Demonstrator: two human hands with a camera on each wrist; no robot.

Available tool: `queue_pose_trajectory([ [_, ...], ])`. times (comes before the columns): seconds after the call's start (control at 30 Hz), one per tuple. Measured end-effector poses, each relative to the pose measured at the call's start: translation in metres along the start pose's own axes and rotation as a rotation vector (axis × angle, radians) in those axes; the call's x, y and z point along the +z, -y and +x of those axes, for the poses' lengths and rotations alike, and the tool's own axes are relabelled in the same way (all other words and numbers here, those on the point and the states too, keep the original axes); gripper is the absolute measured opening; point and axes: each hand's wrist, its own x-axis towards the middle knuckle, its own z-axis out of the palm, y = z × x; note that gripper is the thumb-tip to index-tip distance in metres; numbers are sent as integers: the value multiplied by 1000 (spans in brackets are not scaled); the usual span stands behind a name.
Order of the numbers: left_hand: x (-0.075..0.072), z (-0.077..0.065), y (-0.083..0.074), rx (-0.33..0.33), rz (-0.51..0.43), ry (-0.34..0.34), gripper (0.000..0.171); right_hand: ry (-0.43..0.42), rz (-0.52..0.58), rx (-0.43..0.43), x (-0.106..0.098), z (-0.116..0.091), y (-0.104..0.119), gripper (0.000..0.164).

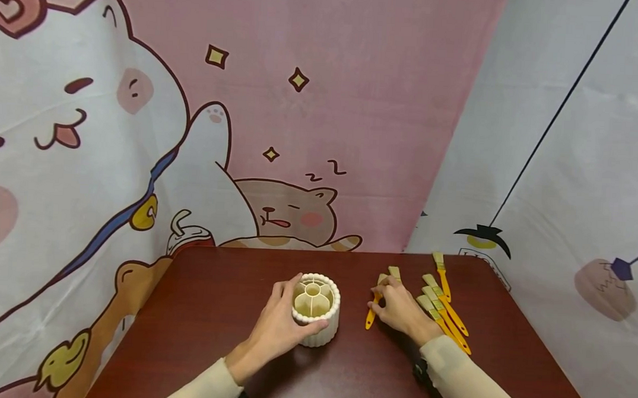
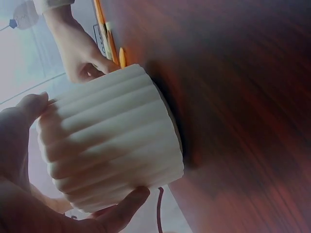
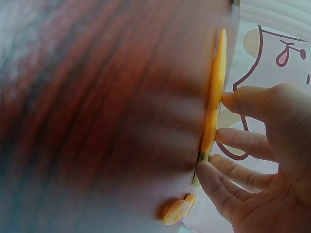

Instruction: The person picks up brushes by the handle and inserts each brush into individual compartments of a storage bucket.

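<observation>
- One broad printed backdrop (image 1: pixel 387 107), pink and pale with cartoon cats, rises beyond the white holder (image 1: pixel 321 332).
- Dark red-brown table (image 1: pixel 228 314), its surface running under the holder and out to both sides of it.
- Two light sleeves (image 1: pixel 474 375), one to each side of the holder and nearer the person.
- Left hand (image 1: pixel 278 322): wrapped about the holder's left side, gripping it, with the thumb across the near side just below the rim.
- Right hand (image 1: pixel 402 306): right of the holder, fingers a little apart, tips touching the handle of a yellow brush (image 1: pixel 371 320); I cannot tell whether they pinch it.
- The holder itself: upright, round and ribbed, with a beaded rim and compartments set about a round central one.
- Overlapping brushes (image 1: pixel 444 317), well right of the holder, beyond the right hand, bristles pointing away from the person.
- Single brush (image 1: pixel 443 281), farther back from the holder than that group.
- Another brush head (image 1: pixel 395 272), right of the holder, partly hidden behind the right hand.
</observation>
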Motion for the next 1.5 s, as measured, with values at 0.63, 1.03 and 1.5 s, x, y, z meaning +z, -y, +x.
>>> queue_pose_trajectory([
  [0.63, 12, -7, -18, 92, -48, 78, 118, 15, 11, -10, -1, 1, -5, 27],
  [1.03, 9, -7, -15, 107, -76, 98, 121, -64, 36, 6, -2, 5, -6, 12],
  [1.5, 9, -5, -12, 115, -114, 107, 126, -57, 30, 128, -7, 11, -3, 29],
])
